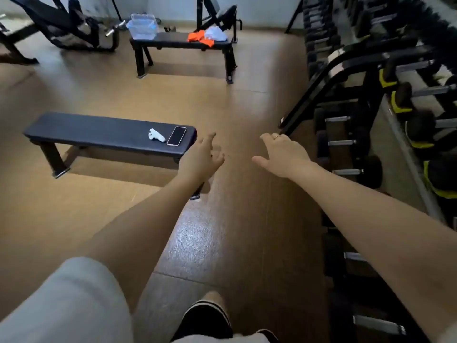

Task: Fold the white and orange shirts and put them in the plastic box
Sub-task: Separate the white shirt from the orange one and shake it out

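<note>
Across the floor, shirts crumpled at the far bench's right end may slip off; my hands spread, empty.

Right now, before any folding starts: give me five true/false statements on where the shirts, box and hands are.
1. The crumpled orange shirt and white shirt lie on the far black padded bench. True.
2. The clear plastic box sits on the near black bench. False: it stands on the far bench's left end.
3. The left hand grips the orange shirt. False: it holds nothing, fingers relaxed.
4. The right hand is empty, fingers spread. True.
5. A dark smartphone lies on the near bench. True.
</note>
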`<control>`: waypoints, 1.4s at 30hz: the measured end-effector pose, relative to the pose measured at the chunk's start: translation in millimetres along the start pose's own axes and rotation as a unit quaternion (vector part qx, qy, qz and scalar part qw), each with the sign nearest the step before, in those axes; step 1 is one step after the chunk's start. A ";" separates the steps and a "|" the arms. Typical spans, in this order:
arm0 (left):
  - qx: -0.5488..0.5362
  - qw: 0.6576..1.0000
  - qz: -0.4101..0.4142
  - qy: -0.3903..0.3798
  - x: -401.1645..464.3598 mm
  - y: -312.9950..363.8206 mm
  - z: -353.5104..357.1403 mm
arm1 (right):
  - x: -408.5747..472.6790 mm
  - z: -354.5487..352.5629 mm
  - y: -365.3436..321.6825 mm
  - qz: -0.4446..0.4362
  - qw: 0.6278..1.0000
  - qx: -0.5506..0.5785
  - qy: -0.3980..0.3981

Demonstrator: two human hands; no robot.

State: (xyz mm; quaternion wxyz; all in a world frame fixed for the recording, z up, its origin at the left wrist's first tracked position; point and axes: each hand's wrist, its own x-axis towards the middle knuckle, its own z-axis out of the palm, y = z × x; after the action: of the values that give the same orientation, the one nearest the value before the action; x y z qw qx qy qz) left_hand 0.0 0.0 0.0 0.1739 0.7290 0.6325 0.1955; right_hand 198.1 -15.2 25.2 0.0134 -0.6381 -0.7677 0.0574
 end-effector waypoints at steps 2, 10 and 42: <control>0.005 1.000 0.013 0.003 15.8 -0.9 -0.1 | 17.4 1.7 3.0 0.004 1.000 0.021 -0.001; 0.002 0.998 0.052 0.047 158.0 -13.3 -7.1 | 151.0 -5.3 27.1 -0.003 0.998 0.049 0.041; 0.009 0.996 -0.074 0.039 932.2 -17.0 31.0 | 949.8 -85.9 282.7 -0.082 0.991 0.056 -0.087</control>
State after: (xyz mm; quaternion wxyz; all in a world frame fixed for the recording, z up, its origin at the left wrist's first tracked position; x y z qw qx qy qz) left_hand 116.2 925.3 25.4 0.1564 0.6731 0.6931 0.2050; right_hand 306.7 973.5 30.6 -0.0129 -0.5637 -0.8114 0.1539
